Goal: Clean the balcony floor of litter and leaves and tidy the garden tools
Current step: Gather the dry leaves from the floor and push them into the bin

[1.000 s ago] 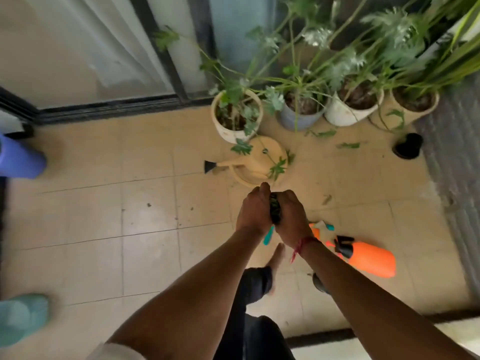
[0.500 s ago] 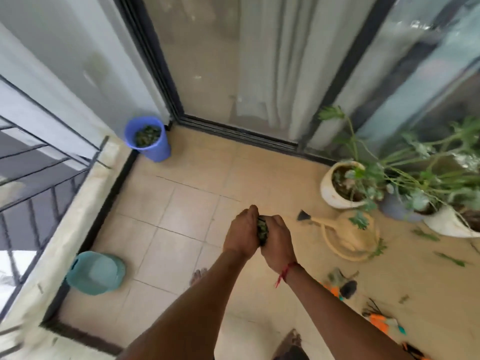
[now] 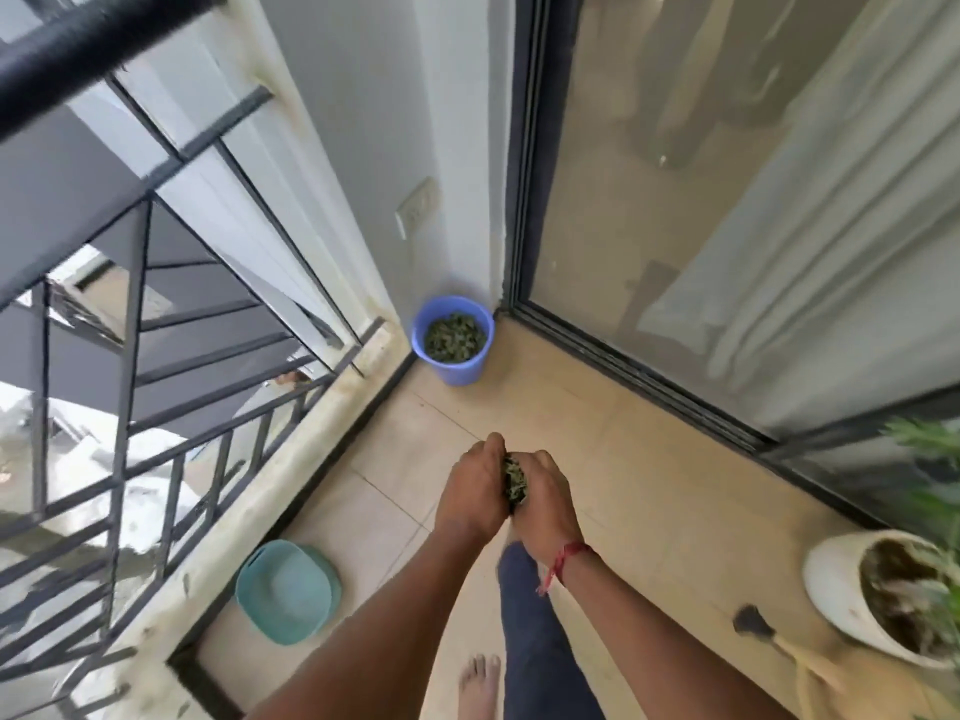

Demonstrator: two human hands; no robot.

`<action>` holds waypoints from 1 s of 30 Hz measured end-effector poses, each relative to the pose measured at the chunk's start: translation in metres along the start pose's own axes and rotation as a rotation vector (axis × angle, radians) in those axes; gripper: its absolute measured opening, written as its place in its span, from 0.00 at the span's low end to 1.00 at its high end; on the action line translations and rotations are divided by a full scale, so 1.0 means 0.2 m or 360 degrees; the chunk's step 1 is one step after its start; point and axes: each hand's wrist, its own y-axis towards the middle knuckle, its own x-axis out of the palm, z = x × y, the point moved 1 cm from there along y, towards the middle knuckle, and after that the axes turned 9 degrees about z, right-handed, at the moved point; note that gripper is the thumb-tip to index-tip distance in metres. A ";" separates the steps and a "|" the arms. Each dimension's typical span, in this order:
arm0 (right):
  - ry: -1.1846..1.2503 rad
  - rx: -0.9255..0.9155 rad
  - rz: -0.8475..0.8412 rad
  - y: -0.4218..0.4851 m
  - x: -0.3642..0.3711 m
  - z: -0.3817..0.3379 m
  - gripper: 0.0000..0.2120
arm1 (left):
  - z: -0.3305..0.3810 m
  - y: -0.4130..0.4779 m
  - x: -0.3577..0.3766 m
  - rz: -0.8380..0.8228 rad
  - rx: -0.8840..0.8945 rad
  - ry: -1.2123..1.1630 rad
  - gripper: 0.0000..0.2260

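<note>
Both hands, left hand (image 3: 470,491) and right hand (image 3: 545,498), press a clump of dark green leaves (image 3: 514,478) in a closed grip above the beige tiled floor (image 3: 649,485). A blue plastic bucket (image 3: 453,337) of leaves stands in the floor's far corner.

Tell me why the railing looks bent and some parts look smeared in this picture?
Head view: the wide-angle lens bows the railing and door frame near the edges. Motion blur smears the white pot and the watering can spout at right, while the blue bucket and the leaves cupped between the left hand and right hand stay fairly sharp. The glass reflects softly; light is even, shadows faint.
</note>
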 end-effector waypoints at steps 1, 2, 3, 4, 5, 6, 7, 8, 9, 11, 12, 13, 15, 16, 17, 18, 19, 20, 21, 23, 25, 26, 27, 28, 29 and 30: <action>-0.0006 0.0001 -0.0019 0.09 0.02 -0.03 0.19 | -0.03 0.08 -0.02 0.0011 -0.0035 0.0010 0.11; -0.0002 0.0007 -0.0051 0.20 0.05 -0.06 0.19 | -0.07 0.19 -0.04 0.0022 -0.0073 0.0009 0.11; -0.0003 0.0004 -0.0097 0.30 0.09 -0.08 0.19 | -0.11 0.28 -0.04 0.0025 -0.0108 0.0010 0.10; -0.0008 -0.0003 -0.0149 0.41 0.12 -0.10 0.19 | -0.14 0.38 -0.05 0.0031 -0.0146 0.0011 0.11; -0.0011 -0.0007 -0.0188 0.50 0.15 -0.13 0.20 | -0.17 0.46 -0.06 0.0032 -0.0182 0.0009 0.11; -0.0016 0.0001 -0.0204 0.58 0.17 -0.14 0.20 | -0.20 0.53 -0.07 0.0024 -0.0192 -0.0001 0.11; -0.0001 0.0038 -0.0192 0.68 0.20 -0.16 0.21 | -0.23 0.63 -0.07 0.0004 -0.0185 -0.0012 0.11; 0.0012 0.0073 -0.0197 0.76 0.23 -0.18 0.22 | -0.26 0.71 -0.06 -0.0011 -0.0185 -0.0027 0.11; 0.0005 0.0090 -0.0217 0.86 0.27 -0.18 0.23 | -0.31 0.81 -0.04 -0.0003 -0.0197 -0.0047 0.10; -0.0011 0.0077 -0.0256 1.05 0.36 -0.18 0.24 | -0.39 0.98 -0.01 0.0054 -0.0221 -0.0085 0.07; -0.0011 0.0068 -0.0248 1.16 0.42 -0.16 0.25 | -0.46 1.09 0.04 0.0083 -0.0230 -0.0099 0.07; -0.0016 0.0057 -0.0240 1.26 0.48 -0.15 0.26 | -0.53 1.17 0.08 0.0099 -0.0238 -0.0092 0.09; -0.0038 0.0016 -0.0244 1.44 0.62 -0.12 0.25 | -0.70 1.33 0.19 0.0080 -0.0267 -0.0052 0.10; -0.0035 -0.0007 -0.0243 1.52 0.69 -0.10 0.25 | -0.77 1.40 0.24 0.0070 -0.0286 -0.0043 0.09; -0.0026 -0.0012 -0.0217 1.61 0.77 -0.07 0.25 | -0.86 1.49 0.30 0.0061 -0.0301 -0.0044 0.08; -0.0023 -0.0008 -0.0175 1.70 0.85 -0.04 0.27 | -0.93 1.57 0.37 0.0059 -0.0317 -0.0054 0.09; -0.0033 0.0005 -0.0137 1.79 0.94 0.00 0.29 | -1.01 1.65 0.44 0.0054 -0.0313 -0.0063 0.09; -0.0053 0.0027 -0.0127 1.88 1.02 0.04 0.30 | -1.08 1.73 0.49 0.0050 -0.0300 -0.0066 0.10; -0.0077 0.0038 -0.0128 1.96 1.08 0.07 0.31 | -1.13 1.80 0.54 0.0047 -0.0285 -0.0075 0.10; -0.0159 0.0057 -0.0110 2.11 1.23 0.15 0.29 | -1.25 1.94 0.63 0.0029 -0.0285 -0.0076 0.09; -0.0199 0.0102 -0.0126 2.23 1.35 0.21 0.27 | -1.36 2.06 0.71 0.0000 -0.0276 -0.0074 0.08; -0.0194 0.0125 -0.0148 2.28 1.38 0.23 0.25 | -1.40 2.11 0.75 -0.0031 -0.0271 -0.0079 0.07; -0.0194 0.0149 -0.0155 2.33 1.42 0.26 0.23 | -1.45 2.16 0.80 -0.0072 -0.0266 -0.0080 0.07; -0.0193 0.0156 -0.0130 2.39 1.46 0.29 0.20 | -1.47 2.21 0.84 -0.0092 -0.0260 -0.0078 0.07; -0.0200 0.0162 -0.0095 2.44 1.49 0.31 0.18 | -1.50 2.25 0.88 -0.0099 -0.0265 -0.0064 0.07; -0.0192 0.0185 -0.0061 2.48 1.52 0.34 0.16 | -1.52 2.30 0.90 -0.0102 -0.0283 -0.0042 0.06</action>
